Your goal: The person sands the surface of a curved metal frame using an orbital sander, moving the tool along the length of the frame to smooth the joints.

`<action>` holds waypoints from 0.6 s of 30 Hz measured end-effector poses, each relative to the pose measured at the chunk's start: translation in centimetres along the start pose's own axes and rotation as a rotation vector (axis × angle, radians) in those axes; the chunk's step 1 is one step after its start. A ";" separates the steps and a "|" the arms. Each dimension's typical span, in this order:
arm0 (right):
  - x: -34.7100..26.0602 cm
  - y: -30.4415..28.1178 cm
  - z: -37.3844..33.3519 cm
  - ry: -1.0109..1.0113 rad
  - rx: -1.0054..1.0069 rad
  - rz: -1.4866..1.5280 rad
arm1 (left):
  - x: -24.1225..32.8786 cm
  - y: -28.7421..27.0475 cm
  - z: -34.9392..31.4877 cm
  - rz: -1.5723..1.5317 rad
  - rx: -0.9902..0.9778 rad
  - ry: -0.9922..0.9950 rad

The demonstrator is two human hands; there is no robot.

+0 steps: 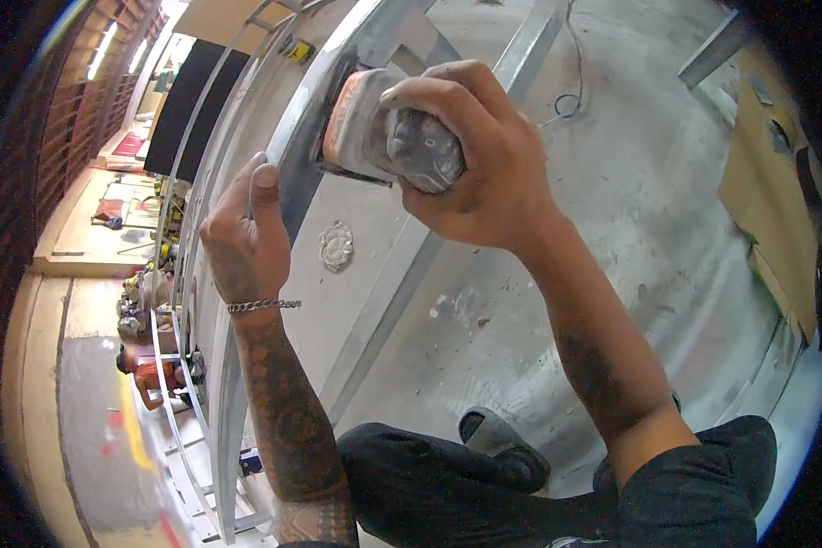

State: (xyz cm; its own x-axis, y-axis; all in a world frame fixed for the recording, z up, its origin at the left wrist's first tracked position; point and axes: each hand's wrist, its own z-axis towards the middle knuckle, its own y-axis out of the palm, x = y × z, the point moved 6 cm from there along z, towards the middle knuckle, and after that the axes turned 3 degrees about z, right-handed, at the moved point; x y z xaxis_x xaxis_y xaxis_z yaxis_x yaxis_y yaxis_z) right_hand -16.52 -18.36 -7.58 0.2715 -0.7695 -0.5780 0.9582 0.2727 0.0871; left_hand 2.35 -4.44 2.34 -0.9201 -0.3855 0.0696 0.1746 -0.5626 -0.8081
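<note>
My right hand (489,160) grips a dusty sheet sander (361,123) with a grey body and an orange band. The sander's flat pad rests against a grey metal frame (300,132) that runs from the top of the view down the left. Lower along the same frame is my left hand (247,224), its fingers curled round the bar and its thumb pointing up. A chain bracelet (263,306) circles my left wrist. Part of the left fingers is hidden behind the hand.
A metal crossbar (384,297) slants below the sander. A thin cable (568,100) loops on the dusty floor. Cardboard (767,201) stands at the right. A yellow tool (297,50) lies beyond the frame. Another person (148,373) is far left. My sandalled foot (502,447) is below.
</note>
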 end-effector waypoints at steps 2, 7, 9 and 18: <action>0.1 -0.2 0.5 -0.021 0.011 -0.021 | 0.0 0.0 0.1 0.003 -0.001 -0.003; 1.2 -1.3 1.4 -0.087 0.052 -0.015 | 0.5 0.1 0.0 0.015 -0.004 -0.005; 2.3 -1.4 1.2 -0.022 0.072 -0.001 | 0.5 0.0 -0.1 0.022 -0.007 -0.017; 4.2 -2.3 3.2 -0.027 0.181 -0.078 | 0.3 0.1 -0.1 0.014 -0.001 0.020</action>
State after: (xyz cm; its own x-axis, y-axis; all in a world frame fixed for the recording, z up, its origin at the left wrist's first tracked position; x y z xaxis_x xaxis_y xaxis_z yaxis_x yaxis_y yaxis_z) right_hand -17.29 -24.11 -7.62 0.1954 -0.8003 -0.5669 0.9765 0.1051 0.1881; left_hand 2.09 -4.48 2.22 -0.9244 -0.3786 0.0461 0.1874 -0.5562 -0.8096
